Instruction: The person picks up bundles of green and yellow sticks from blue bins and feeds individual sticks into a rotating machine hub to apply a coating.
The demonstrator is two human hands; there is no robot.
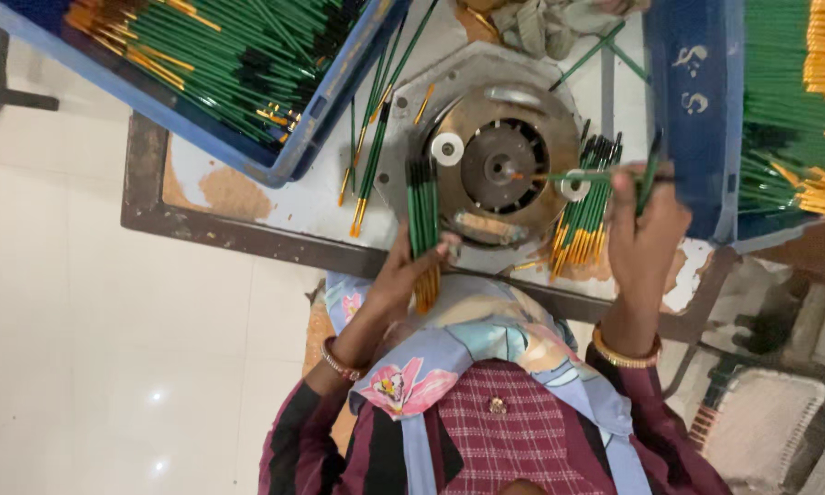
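Glossy white tiled floor [73, 302]; worn metal-framed table [238, 234]; woven mat [765, 422].

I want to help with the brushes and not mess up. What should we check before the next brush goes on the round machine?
1. Left hand grips its bundle of green brushes: ok.
2. Right hand grips a single brush lying level toward the machine's hub: ok.
3. Brush tip at the hub of the round machine: cannot tell.
4. Machine stopped or spinning: cannot tell.
5. Pile of brushes beside the right hand: ok.
6. Blue crate still stocked: ok.
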